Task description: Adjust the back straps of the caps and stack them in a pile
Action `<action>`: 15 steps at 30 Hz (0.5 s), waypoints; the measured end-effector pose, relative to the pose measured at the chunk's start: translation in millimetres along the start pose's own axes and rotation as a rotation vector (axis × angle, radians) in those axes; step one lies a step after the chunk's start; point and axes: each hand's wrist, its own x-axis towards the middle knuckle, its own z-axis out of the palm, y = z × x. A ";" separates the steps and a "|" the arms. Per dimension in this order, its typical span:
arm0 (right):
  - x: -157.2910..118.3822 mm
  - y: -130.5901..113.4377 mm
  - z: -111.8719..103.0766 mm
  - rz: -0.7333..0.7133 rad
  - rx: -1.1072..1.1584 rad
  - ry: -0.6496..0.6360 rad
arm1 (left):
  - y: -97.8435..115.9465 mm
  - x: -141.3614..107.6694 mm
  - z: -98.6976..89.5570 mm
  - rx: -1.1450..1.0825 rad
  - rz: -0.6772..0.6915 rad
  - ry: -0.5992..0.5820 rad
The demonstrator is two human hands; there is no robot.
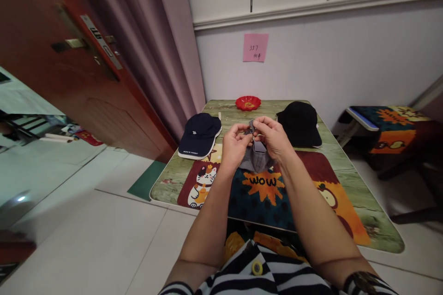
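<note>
A grey cap (256, 161) rests over the patterned mat in front of me, partly hidden by my hands. Above it, the fingers of my left hand (236, 144) pinch one side of its grey strap (251, 126). My right hand (269, 134) grips the other side of that strap between thumb and fingers, close against the left fingertips. The strap's small details are hidden by the fingers. To the left of my hands lies a navy cap (200, 135) with a white-edged brim. A black cap (300, 124) sits just beyond my right hand.
A red scalloped dish (248, 103) stands at the table's far edge, below a pink note (255, 48) on the wall. The mat (263, 203) covers the table's near part. A wooden door (86, 55) and purple curtain (155, 32) are at left, a second table (362, 118) at right.
</note>
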 end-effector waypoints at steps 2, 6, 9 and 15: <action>-2.1 1.6 -2.6 0.059 0.024 -0.013 | -2.3 -1.3 -2.7 0.019 -0.005 0.006; -8.6 7.9 -4.6 0.088 -0.017 0.021 | -4.5 -6.9 -10.2 0.079 0.001 -0.009; -12.2 12.6 -2.9 0.038 -0.104 0.062 | -3.8 -10.3 -14.0 0.134 0.033 -0.010; -13.8 14.7 -1.9 -0.015 -0.182 0.091 | -2.7 -11.4 -15.6 0.187 0.066 0.011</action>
